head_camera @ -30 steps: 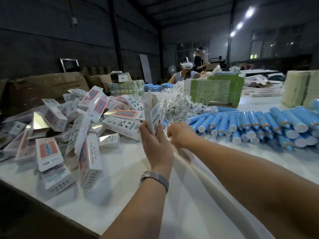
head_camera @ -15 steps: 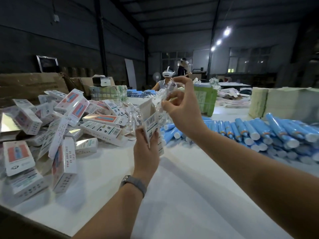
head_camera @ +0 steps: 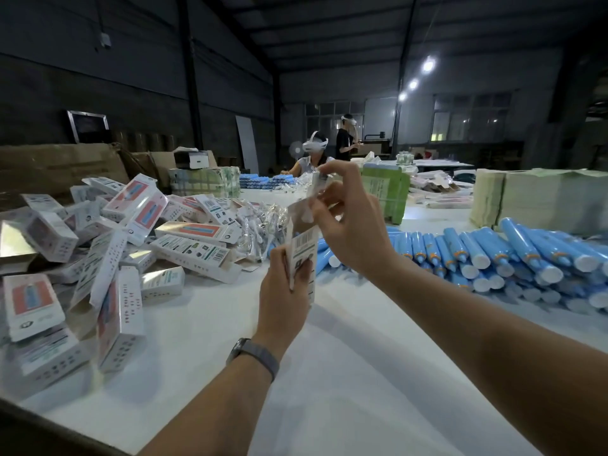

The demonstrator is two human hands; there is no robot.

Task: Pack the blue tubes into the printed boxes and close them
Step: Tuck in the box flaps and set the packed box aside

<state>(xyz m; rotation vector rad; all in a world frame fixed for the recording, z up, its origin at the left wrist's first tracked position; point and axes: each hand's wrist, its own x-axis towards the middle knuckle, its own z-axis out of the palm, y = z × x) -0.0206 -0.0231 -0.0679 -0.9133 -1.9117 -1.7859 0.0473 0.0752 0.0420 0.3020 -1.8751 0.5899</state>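
The left hand (head_camera: 283, 291) grips an upright white printed cardboard box (head_camera: 301, 255). Directly above its open top, the right hand (head_camera: 352, 232) pinches a small clear plastic sachet (head_camera: 317, 185), its long axis hanging vertical, in line with the box.

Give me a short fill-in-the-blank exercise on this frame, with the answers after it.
1. The left hand grips a printed ____ with a barcode on its side.
2. The right hand pinches a small clear packet above the box's open ____.
3. The blue tubes lie in rows on the person's ____ side of the table.
4. A grey ____ sits on the left wrist.

Missing words: box; top; right; watch
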